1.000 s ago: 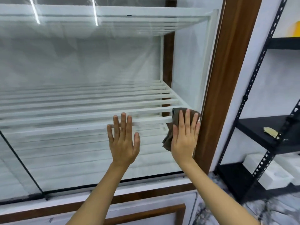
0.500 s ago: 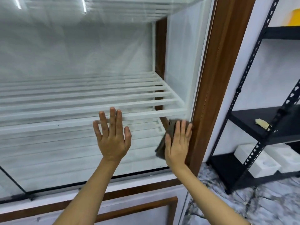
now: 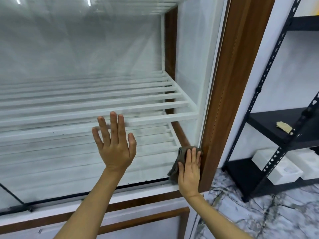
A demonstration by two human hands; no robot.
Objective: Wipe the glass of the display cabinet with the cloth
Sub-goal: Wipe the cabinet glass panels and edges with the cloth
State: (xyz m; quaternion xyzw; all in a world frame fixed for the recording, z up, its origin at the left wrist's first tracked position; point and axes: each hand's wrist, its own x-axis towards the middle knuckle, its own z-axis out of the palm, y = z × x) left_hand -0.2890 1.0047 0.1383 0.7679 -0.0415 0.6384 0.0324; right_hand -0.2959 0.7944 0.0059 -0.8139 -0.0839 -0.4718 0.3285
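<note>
Two bare forearms reach up from the bottom edge toward the glass (image 3: 86, 152). The left hand (image 3: 114, 145) lies flat against the pane, palm forward, fingers straight and spread wide, holding nothing. The right hand (image 3: 189, 171) is flat too, fingers straight and close together, pressing the cloth (image 3: 179, 156) against the glass at the pane's lower right corner, just above the black bottom seal and touching the brown wooden frame (image 3: 229, 94). The cloth is a dull grey-brown, crumpled into soft folds; most of it is hidden under the palm, with a bunched edge showing above the fingertips and to the left of the hand. Its long axis runs roughly up and down the pane, leaning a little, upper end toward the frame and lower end toward the seal. Behind the glass are white slatted shelves (image 3: 103, 107). Farther right, a black metal rack (image 3: 276, 128) stands on a marbled floor (image 3: 259, 213), with a pale scrap (image 3: 284, 126) on one shelf and white foam blocks (image 3: 279, 168) below.
</note>
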